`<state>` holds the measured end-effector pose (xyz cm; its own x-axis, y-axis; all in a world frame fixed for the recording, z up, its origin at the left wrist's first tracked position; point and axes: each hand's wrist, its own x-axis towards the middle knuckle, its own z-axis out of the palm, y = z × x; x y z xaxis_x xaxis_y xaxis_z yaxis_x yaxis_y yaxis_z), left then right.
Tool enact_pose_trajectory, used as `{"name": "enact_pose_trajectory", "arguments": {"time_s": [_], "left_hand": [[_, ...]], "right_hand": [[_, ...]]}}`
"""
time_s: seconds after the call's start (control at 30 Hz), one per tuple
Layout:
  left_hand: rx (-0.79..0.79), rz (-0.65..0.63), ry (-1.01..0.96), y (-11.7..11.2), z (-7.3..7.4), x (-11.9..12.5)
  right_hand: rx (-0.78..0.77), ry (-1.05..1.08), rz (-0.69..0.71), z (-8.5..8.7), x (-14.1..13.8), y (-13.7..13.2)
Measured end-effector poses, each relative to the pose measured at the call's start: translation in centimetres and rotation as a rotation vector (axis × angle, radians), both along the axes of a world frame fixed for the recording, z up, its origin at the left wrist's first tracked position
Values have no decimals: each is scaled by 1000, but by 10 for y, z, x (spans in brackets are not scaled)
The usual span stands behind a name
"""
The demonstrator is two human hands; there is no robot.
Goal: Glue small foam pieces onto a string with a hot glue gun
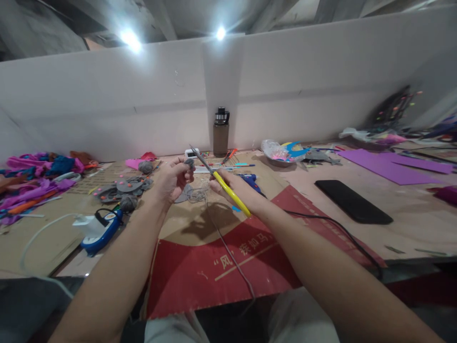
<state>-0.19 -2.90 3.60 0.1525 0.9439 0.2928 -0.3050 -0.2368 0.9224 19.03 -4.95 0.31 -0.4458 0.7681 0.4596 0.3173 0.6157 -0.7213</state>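
Observation:
My left hand [173, 178] is closed in a pinch on a small grey yarn pompom [189, 163], held above the table. My right hand [233, 186] is closed on yellow-handled scissors [228, 188], whose grey blades point up and left toward the pompom. A tangle of grey yarn [197, 194] lies on the table just below both hands, and a grey strand [228, 252] trails from it toward me. Both forearms reach in from the bottom of the view.
Red and brown cardboard [214, 271] covers the table front. A blue glue gun [102, 228] lies left, another [250, 180] behind my right hand. Also present: grey pompoms [128, 203], a bottle [221, 132], a black phone [353, 201], purple foam sheets [389, 166], colourful fabric [35, 176].

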Motion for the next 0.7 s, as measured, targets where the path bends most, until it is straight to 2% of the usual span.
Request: {"name": "enact_pose_trajectory", "arguments": {"time_s": [0.13, 0.7], "left_hand": [[-2, -2, 2, -1, 1, 0], [23, 7, 43, -4, 1, 1]], "right_hand": [[-43, -55, -10, 1, 0, -5], [-143, 6, 1, 4, -3, -9]]}}
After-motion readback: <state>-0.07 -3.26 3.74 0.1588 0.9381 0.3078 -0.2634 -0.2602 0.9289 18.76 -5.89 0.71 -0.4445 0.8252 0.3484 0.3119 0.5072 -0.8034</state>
